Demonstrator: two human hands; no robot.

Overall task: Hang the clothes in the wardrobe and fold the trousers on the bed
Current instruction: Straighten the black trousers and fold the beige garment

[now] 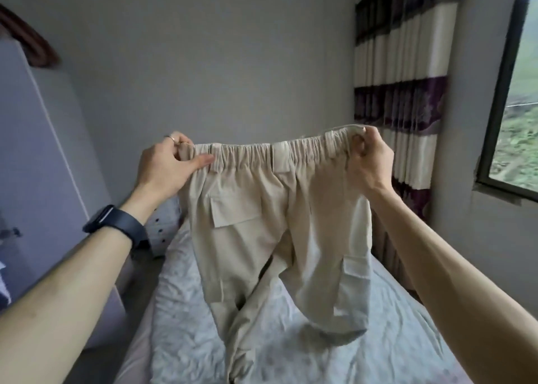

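Fingers [174,140] of left hand [163,168] curled round one end of the elastic waistband [256,153], thumb laid flat along its front. Fingers [359,144] of right hand [369,162] closed on the other end, pinching the fabric, back of the hand toward the camera. Waistband pulled nearly straight between the two grips, sagging a little in the middle.

Beige trousers [270,223] held up in the air at arm's length, hanging from the waistband above the bed [393,325]. Flapped pocket [233,211] on the seat, cargo pocket [355,270] lower on the right-side leg. Legs loose and creased, lower ends reaching down onto the rumpled pale sheet, one of them running out of the bottom of the picture.

Thin ring [170,137] on a left finger, dark watch band [116,223] round the left wrist.

Beyond the bed, bare grey wall [203,48]. At left, tall pale cabinet [37,150] beside the bed, and past it a small white drawer unit [163,226] with dark knobs. At right, cream-and-purple striped curtain [407,92] next to a dark-framed window [518,107], greenery outside.
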